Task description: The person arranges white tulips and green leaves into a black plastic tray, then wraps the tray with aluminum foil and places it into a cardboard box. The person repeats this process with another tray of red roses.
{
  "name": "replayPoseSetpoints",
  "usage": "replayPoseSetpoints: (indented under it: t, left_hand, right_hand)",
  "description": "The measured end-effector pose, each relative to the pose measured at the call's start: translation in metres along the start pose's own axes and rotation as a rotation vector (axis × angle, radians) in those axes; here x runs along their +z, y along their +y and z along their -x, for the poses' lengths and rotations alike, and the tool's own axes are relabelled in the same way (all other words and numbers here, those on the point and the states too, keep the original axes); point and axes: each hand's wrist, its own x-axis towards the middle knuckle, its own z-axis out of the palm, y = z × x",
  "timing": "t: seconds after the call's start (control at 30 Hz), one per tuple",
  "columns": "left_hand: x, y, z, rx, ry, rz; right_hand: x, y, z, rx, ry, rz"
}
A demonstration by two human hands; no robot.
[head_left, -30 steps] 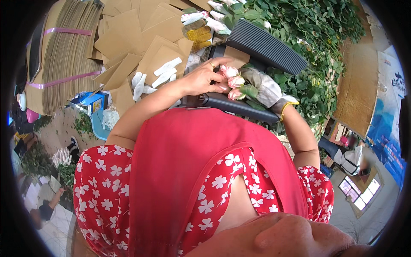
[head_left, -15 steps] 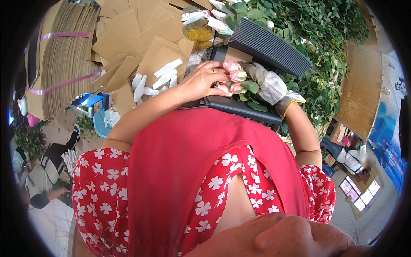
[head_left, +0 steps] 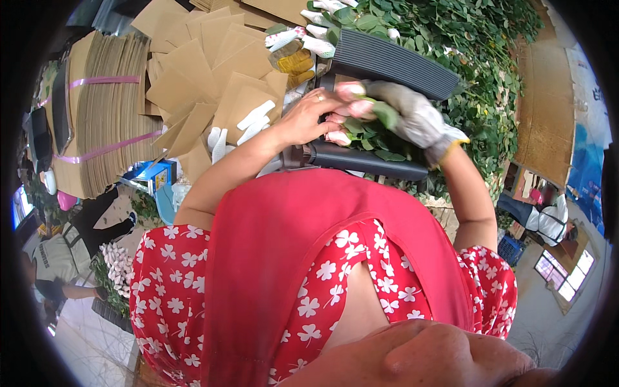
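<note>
My bare left hand [head_left: 306, 116] has its fingers curled against several pink roses [head_left: 358, 108] and their green leaves. My right hand [head_left: 419, 122], in a grey-white glove with a yellow cuff, is closed around the same bunch from the right, slightly blurred. The roses lie in a dark trough between a grey ribbed pad [head_left: 393, 59] behind and a dark padded bar [head_left: 367, 161] nearer my red apron [head_left: 271, 238]. White net flower sleeves [head_left: 255, 116] lie left of my left hand. A yellow-fronted glove [head_left: 296, 64] lies behind it.
Loose cardboard sheets [head_left: 187, 71] and a strapped cardboard stack [head_left: 106, 106] fill the upper left. Heaped leaves [head_left: 483, 77] cover the upper right. A blue box [head_left: 149, 175] sits left. A co-worker [head_left: 58, 258] is at lower left; another person [head_left: 541, 219] is at right.
My gloved hand has shifted right and is blurring, with the roses tilting. My left hand stays at the blooms. The surroundings have shifted slightly in view; the co-worker on the left has moved.
</note>
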Motion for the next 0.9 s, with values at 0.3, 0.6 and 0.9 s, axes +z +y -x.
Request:
replayPoseSetpoints:
  t: [0.3,0.6,0.9]
  left_hand:
    - [-0.014,0.008,-0.008,0.159,0.101,-0.319]
    - [-0.011,-0.004,-0.015,0.039,0.08,-0.138]
    - [-0.008,0.0,-0.031,-0.105,0.03,-0.187]
  right_hand:
    - [0.024,0.015,-0.005,-0.021,-0.091,-0.019]
    - [-0.082,-0.077,0.007,0.169,-0.217,0.543]
    - [0.018,0.004,0.013,0.046,0.148,0.738]
